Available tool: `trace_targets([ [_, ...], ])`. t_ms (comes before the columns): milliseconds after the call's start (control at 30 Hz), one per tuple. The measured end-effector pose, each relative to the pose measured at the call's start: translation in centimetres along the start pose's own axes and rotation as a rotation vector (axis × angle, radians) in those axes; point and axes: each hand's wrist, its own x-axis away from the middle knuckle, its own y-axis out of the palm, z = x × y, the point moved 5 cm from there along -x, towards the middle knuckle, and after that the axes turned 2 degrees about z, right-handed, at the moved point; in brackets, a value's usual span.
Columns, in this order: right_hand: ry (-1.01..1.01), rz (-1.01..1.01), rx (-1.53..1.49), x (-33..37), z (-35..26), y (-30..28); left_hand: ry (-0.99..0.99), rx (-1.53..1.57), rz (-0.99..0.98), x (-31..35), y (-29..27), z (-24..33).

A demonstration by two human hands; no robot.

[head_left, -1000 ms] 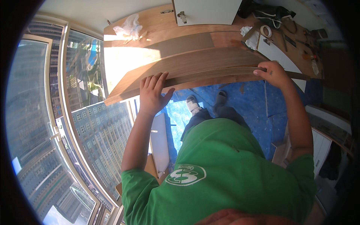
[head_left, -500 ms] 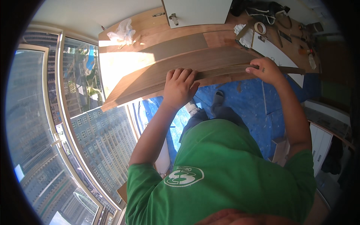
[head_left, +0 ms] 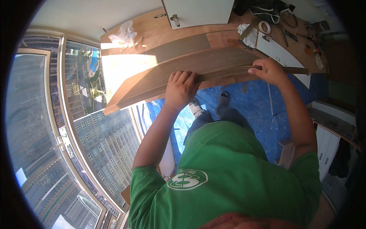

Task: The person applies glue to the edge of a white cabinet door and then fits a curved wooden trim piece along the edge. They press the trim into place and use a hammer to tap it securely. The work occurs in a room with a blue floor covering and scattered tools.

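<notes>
A long brown wood-grain board (head_left: 217, 58) lies across the bench in front of me. A thin brown edging strip (head_left: 298, 70) runs along its near edge, and its free end sticks out to the right beyond my hand. My left hand (head_left: 179, 91) is closed over the near edge around the middle of the board, fingers on top and the thumb side against the strip. Farther right, my right hand (head_left: 270, 71) pinches the strip between thumb and fingers. The underside of the edge is hidden.
On the bench lie a clear plastic bag (head_left: 124, 35), a tape roll (head_left: 264, 27), a white cloth (head_left: 249, 36) and a white panel (head_left: 280, 57). A white door panel (head_left: 198, 13) stands behind. Tall windows (head_left: 34, 114) are at left; blue sheeting (head_left: 251, 103) covers the floor.
My left hand has shifted slightly left along the edge, and its fingers are drawn closer together. My right hand keeps its pinch on the strip at nearly the same place.
</notes>
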Motion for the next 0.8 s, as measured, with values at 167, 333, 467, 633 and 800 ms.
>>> trace_targets([
  [167, -0.005, 0.012, 0.008, 0.0, -0.4, -0.1, -0.035, 0.001, -0.027, 0.3, 0.3, -0.2],
  [333, 0.063, -0.061, 0.058, -0.1, -0.3, -0.1, -0.049, -0.057, -0.018, 1.0, -0.9, -0.8],
  [467, 0.016, -0.040, 0.035, 0.0, -0.5, -0.1, -0.056, -0.094, -0.035, 1.9, -1.4, -1.9],
  [633, 0.037, -0.048, -0.011, 0.1, -0.6, -0.3, -0.036, -0.077, -0.012, 0.6, -0.6, 0.0],
  [800, 0.059, -0.022, 0.009, 0.1, -0.8, -0.3, 0.031, -0.021, 0.001, -2.0, 2.2, 3.0],
])
